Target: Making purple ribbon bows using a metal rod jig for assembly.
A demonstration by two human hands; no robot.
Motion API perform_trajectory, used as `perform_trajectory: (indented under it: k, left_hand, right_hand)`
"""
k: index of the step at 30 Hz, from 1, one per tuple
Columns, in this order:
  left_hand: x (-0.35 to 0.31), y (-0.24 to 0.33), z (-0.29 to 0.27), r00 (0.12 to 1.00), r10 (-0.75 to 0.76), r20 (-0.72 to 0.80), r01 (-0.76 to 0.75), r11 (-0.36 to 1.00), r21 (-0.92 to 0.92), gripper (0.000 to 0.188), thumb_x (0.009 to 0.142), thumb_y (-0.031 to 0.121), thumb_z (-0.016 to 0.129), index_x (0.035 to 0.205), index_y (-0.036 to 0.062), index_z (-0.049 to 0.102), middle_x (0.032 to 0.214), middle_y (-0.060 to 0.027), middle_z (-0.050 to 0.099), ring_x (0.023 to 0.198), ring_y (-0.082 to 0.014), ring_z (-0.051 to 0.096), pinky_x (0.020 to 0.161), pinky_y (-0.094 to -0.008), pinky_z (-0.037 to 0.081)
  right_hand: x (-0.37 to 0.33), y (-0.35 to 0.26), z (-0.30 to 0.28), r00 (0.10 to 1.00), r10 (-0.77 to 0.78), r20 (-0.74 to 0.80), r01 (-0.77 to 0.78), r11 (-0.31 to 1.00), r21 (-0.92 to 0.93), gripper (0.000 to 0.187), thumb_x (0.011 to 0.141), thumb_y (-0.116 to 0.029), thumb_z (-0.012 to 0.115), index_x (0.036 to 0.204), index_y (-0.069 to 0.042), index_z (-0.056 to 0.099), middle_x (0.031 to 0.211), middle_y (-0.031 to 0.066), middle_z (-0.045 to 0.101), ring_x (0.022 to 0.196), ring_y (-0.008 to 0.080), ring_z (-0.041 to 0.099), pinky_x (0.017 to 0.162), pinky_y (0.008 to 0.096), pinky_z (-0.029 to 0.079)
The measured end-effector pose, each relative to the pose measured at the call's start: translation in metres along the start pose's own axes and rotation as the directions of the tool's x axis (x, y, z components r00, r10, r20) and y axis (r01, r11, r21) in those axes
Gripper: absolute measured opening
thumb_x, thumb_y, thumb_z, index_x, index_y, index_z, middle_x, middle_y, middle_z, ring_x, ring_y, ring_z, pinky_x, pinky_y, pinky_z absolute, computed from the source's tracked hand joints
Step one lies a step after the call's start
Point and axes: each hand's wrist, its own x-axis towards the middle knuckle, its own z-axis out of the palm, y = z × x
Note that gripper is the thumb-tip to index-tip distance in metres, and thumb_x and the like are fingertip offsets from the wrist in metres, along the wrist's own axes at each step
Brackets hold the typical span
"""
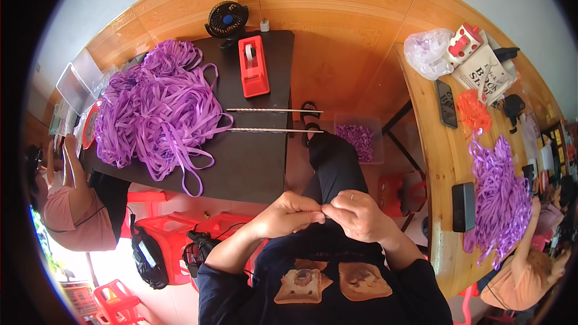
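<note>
My left hand (293, 212) and my right hand (357, 215) meet fingertip to fingertip above my lap. Both are closed in a pinch, and whatever sits between the fingers is hidden or too small to make out. Ahead and to the left, a large tangled heap of purple ribbon (159, 111) covers much of the dark table (253, 171). Two thin twisted metal rods, a farther rod (274, 110) and a nearer rod (274, 130), stick out past that table's right edge.
A red tape dispenser (253, 67) and a black fan (228, 20) stand at the back. Under the tables, a clear bin (378, 138) contains purple pieces. The wooden table (436, 162) on the right bears more purple ribbon (498, 198) and a phone (446, 103). People sit at both sides.
</note>
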Motion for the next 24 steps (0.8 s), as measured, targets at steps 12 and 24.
perform_trajectory:
  k: [12,24]
  left_hand:
    - [-0.011,0.014,-0.008,0.974,0.169,-0.153,-0.115,0.943,0.311,0.008,0.085,0.002,0.064,0.089,-0.0035,0.067,0.069,-0.0083,0.065,0.062,-0.0103,0.058,0.057,-0.026,0.045]
    - [-0.012,0.012,-0.002,0.904,0.327,-0.276,-0.201,0.894,0.402,0.007,0.084,0.0,0.065,0.089,-0.0036,0.067,0.072,-0.0111,0.065,0.062,-0.0127,0.06,0.056,-0.0247,0.045]
  right_hand:
    - [-0.009,0.004,-0.017,0.944,0.323,-0.074,-0.274,0.886,0.374,0.012,0.078,0.009,0.054,0.087,0.007,0.061,0.068,0.0096,0.057,0.054,0.0159,0.057,0.048,0.0254,0.045]
    - [-0.008,0.006,-0.025,0.698,0.709,-0.105,-0.322,0.441,0.838,0.009,0.087,0.001,0.056,0.089,0.003,0.064,0.068,0.0065,0.059,0.052,0.0073,0.047,0.048,0.0196,0.035]
